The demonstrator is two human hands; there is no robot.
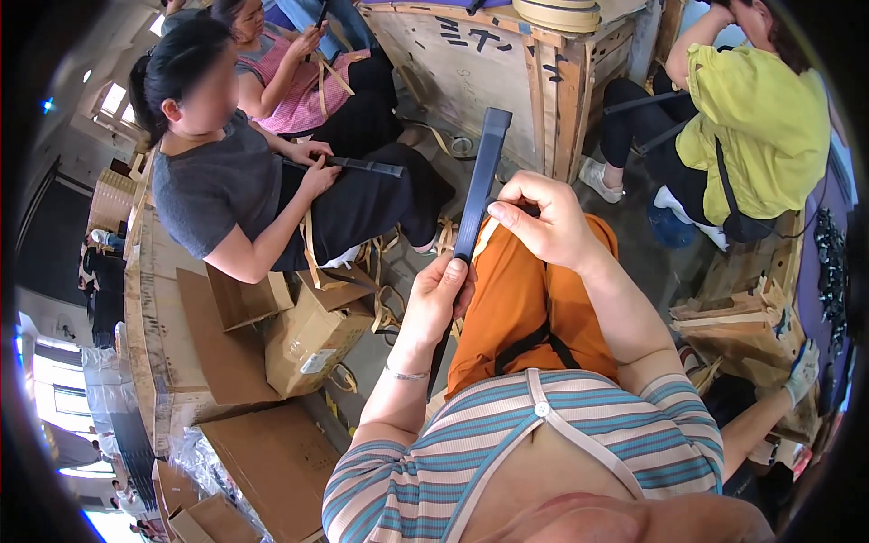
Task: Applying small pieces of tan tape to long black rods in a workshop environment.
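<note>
My left hand [444,290] is closed round the lower end of a long, flat, dark blue-grey strip [482,172], with the thumb on its face. The strip tilts up and away above my lap, its far end squared off. Beside its right edge, my right hand [545,222] is closed, thumb and forefinger pinched together. A small dark bit shows at those fingertips, too little to name. Below my left hand a thin dark band [438,362] hangs along the forearm; whether it joins the strip is hidden.
A wooden crate [489,86] stands ahead, with tape rolls [557,13] on top. Open cardboard boxes [317,335] lie left among tan straps. A seated co-worker [222,181] holds a similar strip [362,166]. Another in yellow [756,127] sits right. A gloved hand [803,373] reaches in lower right.
</note>
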